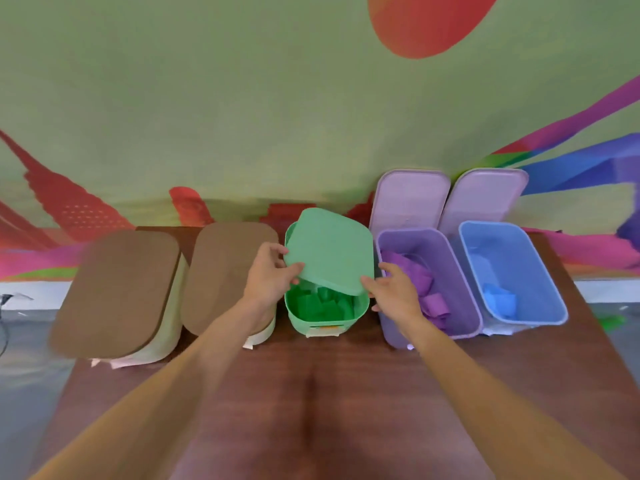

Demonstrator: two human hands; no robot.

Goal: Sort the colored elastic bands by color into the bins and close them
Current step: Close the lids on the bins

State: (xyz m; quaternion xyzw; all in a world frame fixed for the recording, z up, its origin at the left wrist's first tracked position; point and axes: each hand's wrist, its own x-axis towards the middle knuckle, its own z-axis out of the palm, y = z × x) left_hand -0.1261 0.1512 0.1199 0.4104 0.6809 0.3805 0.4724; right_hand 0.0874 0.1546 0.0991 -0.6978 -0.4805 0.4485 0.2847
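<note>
While left hand [270, 271] and right hand [394, 292] grip the green lid [329, 251] tilted over its bin, two brown-lidded bins [117, 289] are closed. Purple bin [462, 292] and blue bin [536, 275] stand open.

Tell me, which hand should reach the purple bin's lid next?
Probably the right hand: it grips the green lid right beside the purple bin; the left hand is on the far side.

Tilted green lid [329, 249] over open green bin [323, 320]; green bands [320, 303] inside.
</note>
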